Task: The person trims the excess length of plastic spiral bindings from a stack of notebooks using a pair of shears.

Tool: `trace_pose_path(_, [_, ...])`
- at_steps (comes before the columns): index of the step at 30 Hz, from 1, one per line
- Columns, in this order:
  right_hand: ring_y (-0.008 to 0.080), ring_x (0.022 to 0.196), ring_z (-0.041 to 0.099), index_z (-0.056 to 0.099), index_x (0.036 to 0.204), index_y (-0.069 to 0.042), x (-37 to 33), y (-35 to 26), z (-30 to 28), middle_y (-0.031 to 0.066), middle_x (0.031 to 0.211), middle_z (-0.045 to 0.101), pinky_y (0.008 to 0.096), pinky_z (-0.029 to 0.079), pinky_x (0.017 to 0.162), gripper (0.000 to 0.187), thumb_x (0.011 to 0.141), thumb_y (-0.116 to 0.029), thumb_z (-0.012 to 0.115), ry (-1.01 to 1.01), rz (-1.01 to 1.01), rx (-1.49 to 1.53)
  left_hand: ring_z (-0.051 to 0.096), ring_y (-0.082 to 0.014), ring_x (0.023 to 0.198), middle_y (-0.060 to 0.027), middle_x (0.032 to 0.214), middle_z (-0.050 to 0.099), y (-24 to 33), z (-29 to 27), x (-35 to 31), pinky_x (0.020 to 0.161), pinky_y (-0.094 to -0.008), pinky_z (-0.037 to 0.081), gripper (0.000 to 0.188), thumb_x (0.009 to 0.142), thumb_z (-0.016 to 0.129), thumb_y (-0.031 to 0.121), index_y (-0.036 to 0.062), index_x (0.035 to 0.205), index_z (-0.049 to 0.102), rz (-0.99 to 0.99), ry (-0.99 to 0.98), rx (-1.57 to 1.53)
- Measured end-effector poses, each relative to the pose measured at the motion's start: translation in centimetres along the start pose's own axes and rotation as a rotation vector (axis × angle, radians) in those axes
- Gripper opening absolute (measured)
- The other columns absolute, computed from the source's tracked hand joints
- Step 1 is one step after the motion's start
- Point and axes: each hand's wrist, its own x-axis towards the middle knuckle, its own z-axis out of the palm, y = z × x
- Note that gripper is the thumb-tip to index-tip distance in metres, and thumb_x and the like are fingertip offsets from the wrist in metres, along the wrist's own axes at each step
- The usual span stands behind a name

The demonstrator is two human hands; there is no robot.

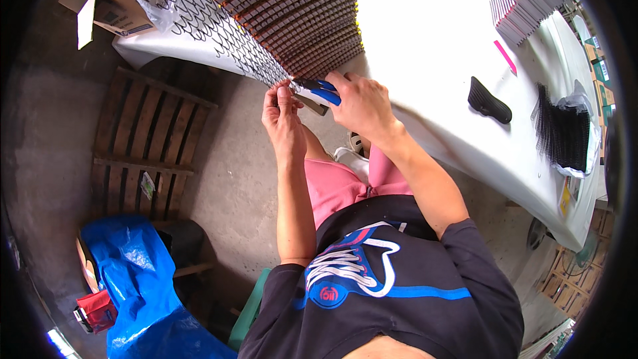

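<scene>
A long row of spiral-bound books [292, 6] stands packed on the white table [425, 33], black coils showing along it. Loose ends of black spiral coils [212, 36] stick out in rows on its left side. At the row's near corner, my left hand [284, 123] is closed, thumb and fingertips pinching the end of a coil. My right hand [364, 103] grips pliers with blue handles [325, 95]. Their dark jaws point left and meet the coil just beside my left fingertips. The exact jaw contact is too small to make out.
An open cardboard box [119, 10] is at the upper left. On the table's right lie a black elongated object [490, 100], a pink strip [505, 57], bagged black coils [568, 129] and stacked books [531, 0]. A wooden pallet [149, 139] and blue plastic sheet [136, 272] are left.
</scene>
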Motion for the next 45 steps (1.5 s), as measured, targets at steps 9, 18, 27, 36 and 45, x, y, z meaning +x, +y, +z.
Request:
trace_pose_path(9, [0.0228, 0.090, 0.055, 0.058, 0.098, -0.015, -0.5, -1.1, -1.6, 0.0061, 0.090, 0.057, 0.0417, 0.036, 0.082, 0.031, 0.071, -0.025, 0.067, 0.180, -0.059, -0.043, 0.055, -0.0269, 0.091, -0.0175, 0.101, 0.056, 0.6, -1.6, 0.7, 0.080, -0.0312, 0.052, 0.029, 0.084, 0.053, 0.018, -0.0063, 0.101, 0.055, -0.384, 0.126, -0.739])
trace_pose_path(18, [0.0228, 0.094, 0.053, 0.058, 0.103, -0.015, -0.3, -1.7, -1.8, 0.0062, 0.094, 0.055, 0.0439, 0.034, 0.082, 0.036, 0.070, -0.026, 0.069, 0.161, -0.020, -0.087, 0.051, -0.0062, 0.076, -0.0042, 0.100, 0.058, 2.5, 0.1, 1.3, 0.061, -0.0180, 0.043, 0.019, 0.089, 0.058, 0.014, 0.0018, 0.103, 0.057, -0.085, -0.019, -0.151])
trace_pose_path(27, [0.0254, 0.084, 0.058, 0.059, 0.099, -0.015, 0.3, -2.3, -1.6, 0.0066, 0.087, 0.059, 0.0420, 0.041, 0.073, 0.032, 0.072, -0.027, 0.069, 0.109, 0.005, -0.076, 0.045, -0.0015, 0.063, -0.0019, 0.085, 0.061, 1.6, 0.9, 1.9, 0.053, -0.0173, 0.034, 0.012, 0.087, 0.061, 0.012, 0.0028, 0.094, 0.058, 0.118, 0.051, 0.107])
trace_pose_path(36, [0.0304, 0.069, 0.062, 0.059, 0.094, -0.012, 0.3, -0.8, -0.4, 0.0090, 0.079, 0.061, 0.0423, 0.049, 0.065, 0.026, 0.071, -0.021, 0.067, -0.023, 0.065, 0.041, 0.046, -0.0031, 0.064, -0.0054, 0.086, 0.061, 1.4, 1.0, 1.6, 0.055, -0.0185, 0.037, 0.013, 0.088, 0.059, 0.011, 0.0006, 0.096, 0.058, 0.140, 0.032, 0.105])
trace_pose_path(45, [0.0216, 0.094, 0.054, 0.060, 0.101, -0.015, -0.1, -2.2, -2.6, 0.0048, 0.093, 0.058, 0.0403, 0.035, 0.080, 0.034, 0.071, -0.028, 0.069, 0.151, 0.011, -0.058, 0.049, -0.0045, 0.066, -0.0078, 0.092, 0.062, 1.6, 0.4, 1.1, 0.056, -0.0187, 0.038, 0.019, 0.089, 0.058, 0.011, -0.0018, 0.103, 0.058, 0.105, 0.036, 0.099])
